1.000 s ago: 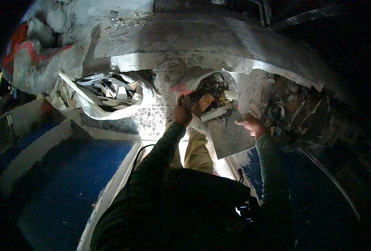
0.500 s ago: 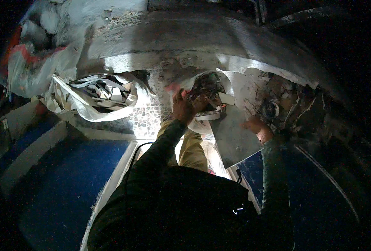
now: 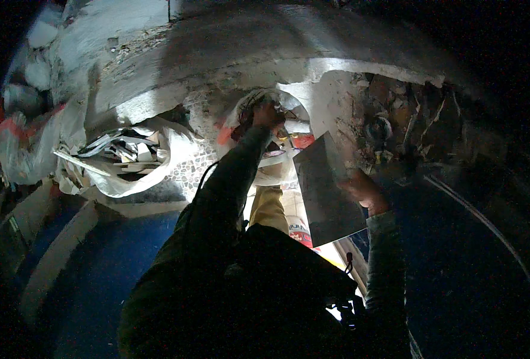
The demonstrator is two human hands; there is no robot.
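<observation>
My right hand point(image 3: 366, 190) grips the right edge of a flat, dark grey rectangular panel point(image 3: 327, 194), which stands tilted in front of me. Its upper end reaches the rim of a round whitish container or sack point(image 3: 271, 175); I cannot tell which. My left arm stretches forward, and my left hand point(image 3: 266, 115) is down among dark, tangled scraps in that opening. Shadow hides its fingers. Beside the scraps, a red piece point(image 3: 302, 141) shows near the panel's top corner.
On the left stands an open white sack point(image 3: 170, 157) full of broken strips and boards. Loose rubble point(image 3: 396, 119) lies on the right, under a curved pale ledge point(image 3: 217, 72). Blue surfaces point(image 3: 121, 251) flank me. A printed red-and-white item point(image 3: 299, 230) sits below the panel.
My left hand has moved farther forward into the scraps. The panel and my right hand have shifted slightly, and the red piece has come into sight. The whole view has turned a little.
</observation>
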